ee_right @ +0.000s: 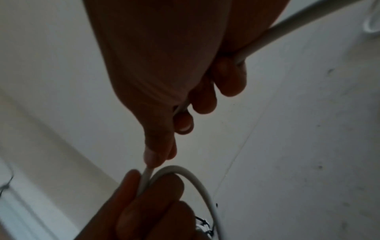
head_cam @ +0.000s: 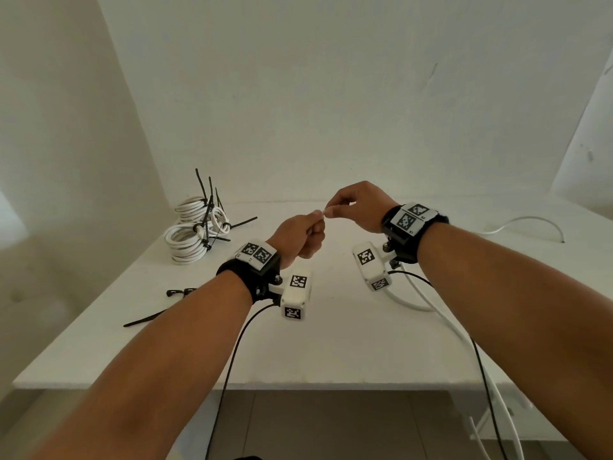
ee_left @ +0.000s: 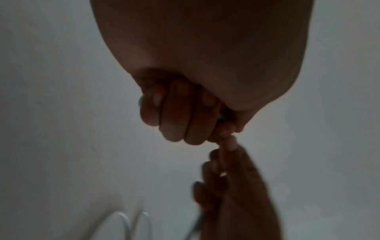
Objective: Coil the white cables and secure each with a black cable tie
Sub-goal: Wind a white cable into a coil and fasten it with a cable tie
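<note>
Left hand (head_cam: 298, 235): raised, fingers curled, pinching cable.
Right hand (head_cam: 356, 207): raised opposite, thumb and forefinger apparently pinching it too.
Forearms: both extended forward.

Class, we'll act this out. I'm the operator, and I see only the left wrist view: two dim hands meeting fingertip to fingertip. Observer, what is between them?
Observer: A white cable. In the right wrist view the right hand pinches it between thumb and forefinger, and the left hand holds it where it bends into a loop.
Operator: Are any coils finished?
Observer: Yes. The head view shows a pile of tied coils at the table's far left.
Operator: Any spare ties?
Observer: Loose black ties lie on the table beside the left forearm.
</note>
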Demonstrator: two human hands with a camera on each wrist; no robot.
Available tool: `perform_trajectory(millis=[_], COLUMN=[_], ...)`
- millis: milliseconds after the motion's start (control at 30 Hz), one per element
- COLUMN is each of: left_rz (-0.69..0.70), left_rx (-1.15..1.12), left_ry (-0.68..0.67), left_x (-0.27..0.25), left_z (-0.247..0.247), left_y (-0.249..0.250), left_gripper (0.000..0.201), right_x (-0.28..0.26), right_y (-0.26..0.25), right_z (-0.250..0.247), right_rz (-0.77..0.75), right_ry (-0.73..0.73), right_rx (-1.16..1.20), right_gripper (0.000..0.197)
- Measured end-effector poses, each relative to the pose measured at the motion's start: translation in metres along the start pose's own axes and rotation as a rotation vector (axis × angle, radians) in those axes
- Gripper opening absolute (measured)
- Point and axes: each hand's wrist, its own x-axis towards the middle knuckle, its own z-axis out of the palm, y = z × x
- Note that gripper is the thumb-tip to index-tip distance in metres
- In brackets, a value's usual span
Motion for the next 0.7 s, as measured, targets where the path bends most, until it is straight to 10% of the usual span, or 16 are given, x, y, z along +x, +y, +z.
perform_trajectory(millis=[333, 700], left_rz=[0.049, 0.172], left_rx=[-0.692, -0.714], left_ry=[-0.223, 0.065], left_x=[0.003, 0.025], left_z=[0.009, 0.018], left_y=[0.031, 0.041], left_gripper=[0.046, 0.035], right_x=[-0.008, -0.020], right_y=[0.007, 0.002], right_z=[0.012, 0.026], right_rz=[0.140, 0.179], right_ry=[0.112, -0.040], right_rx=[0.384, 0.218], right_gripper=[0.022, 0.035])
